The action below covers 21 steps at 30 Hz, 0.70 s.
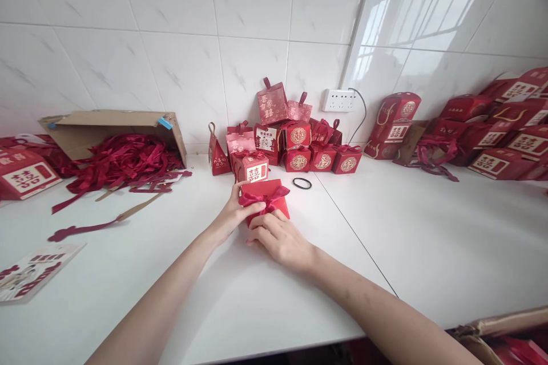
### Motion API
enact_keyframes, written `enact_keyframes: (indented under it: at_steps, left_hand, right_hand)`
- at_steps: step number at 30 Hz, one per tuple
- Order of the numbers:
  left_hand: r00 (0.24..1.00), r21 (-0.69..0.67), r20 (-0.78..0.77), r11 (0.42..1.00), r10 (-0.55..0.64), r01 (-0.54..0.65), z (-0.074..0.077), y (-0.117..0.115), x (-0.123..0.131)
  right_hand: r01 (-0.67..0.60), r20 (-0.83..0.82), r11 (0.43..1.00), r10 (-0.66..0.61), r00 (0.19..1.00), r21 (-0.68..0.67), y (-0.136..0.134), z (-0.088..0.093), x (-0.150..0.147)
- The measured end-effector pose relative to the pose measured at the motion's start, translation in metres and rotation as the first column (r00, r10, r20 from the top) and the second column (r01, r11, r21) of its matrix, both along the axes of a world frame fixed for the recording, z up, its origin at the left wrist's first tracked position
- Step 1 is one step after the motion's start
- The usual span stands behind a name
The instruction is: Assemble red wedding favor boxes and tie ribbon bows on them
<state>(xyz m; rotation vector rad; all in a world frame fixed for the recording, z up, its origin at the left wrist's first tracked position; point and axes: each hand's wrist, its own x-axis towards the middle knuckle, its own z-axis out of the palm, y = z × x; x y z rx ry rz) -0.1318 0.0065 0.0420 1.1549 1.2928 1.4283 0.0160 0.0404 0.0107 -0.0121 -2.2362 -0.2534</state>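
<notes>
A small red gift box [262,185] sits on the white table in front of me, with a dark red satin ribbon [279,194] tied in a bow across its top. Gripping the box's left side is my left hand [234,212], its thumb pressed on the ribbon near the knot. My right hand [282,240] reaches over the near right part of the box. Its fingers are curled and closed on the ribbon below the bow; the fingertips are partly hidden. Just behind stands a finished-looking red box with a white double-happiness label [256,170].
Several red gift boxes [298,136] are stacked against the tiled wall, near a black ring [302,183]. At left, an open cardboard box [115,118] spills ribbons [124,159]. More red boxes [492,132] are piled at right. A printed card [36,271] lies front left.
</notes>
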Motion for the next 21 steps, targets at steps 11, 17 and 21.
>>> enact_keyframes:
  at_steps: [11, 17, 21]
  left_hand:
    - [0.983, 0.024, -0.170, 0.998, 0.065, -0.061, 0.001, -0.002, 0.008]
    - [0.980, 0.025, -0.189, 0.998, 0.066, -0.062, -0.001, -0.001, 0.007]
    - [0.971, 0.030, -0.219, 0.995, 0.099, -0.095, 0.000, 0.000, 0.006]
  right_hand:
    - [-0.063, 0.028, 0.998, 0.063, 0.998, -0.012, -0.008, -0.008, -0.006]
    - [-0.039, 0.173, 0.999, 0.042, 0.984, -0.018, -0.010, -0.014, -0.007]
    - [-0.082, 0.183, 0.997, 0.081, 0.980, -0.001, -0.013, -0.012, -0.009]
